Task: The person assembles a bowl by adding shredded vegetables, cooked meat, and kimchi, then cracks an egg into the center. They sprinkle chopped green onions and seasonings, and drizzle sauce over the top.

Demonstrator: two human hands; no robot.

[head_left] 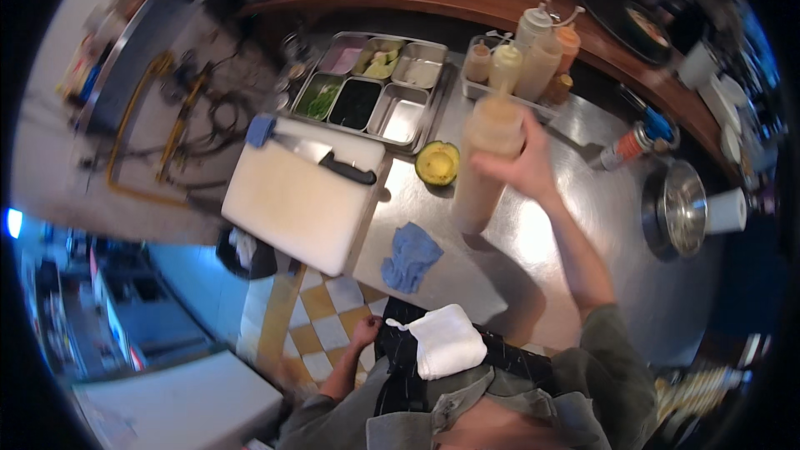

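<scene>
A large translucent squeeze bottle (pixel 482 187) with a pale nozzle stands out over the steel counter (pixel 546 146). My right hand (pixel 527 162) is closed around its side, near the cap end. Left of the bottle, a halved avocado (pixel 437 163) with a hollow in its flesh lies on the counter. A crumpled blue cloth (pixel 412 257) rests nearer to me. Down by my dark apron, my left hand (pixel 367 331) hangs with curled fingers; whether they hold anything is too small to see. A folded white cloth (pixel 450 342) lies against the apron.
A knife (pixel 346 168) lies on the white cutting board (pixel 292 200) at left. Beyond it sits a tray of metal pans (pixel 402 114) with cut ingredients. More squeeze bottles (pixel 537 62) stand in a bin at the back. Metal bowls (pixel 683 208) and a spray can (pixel 625 147) are at right.
</scene>
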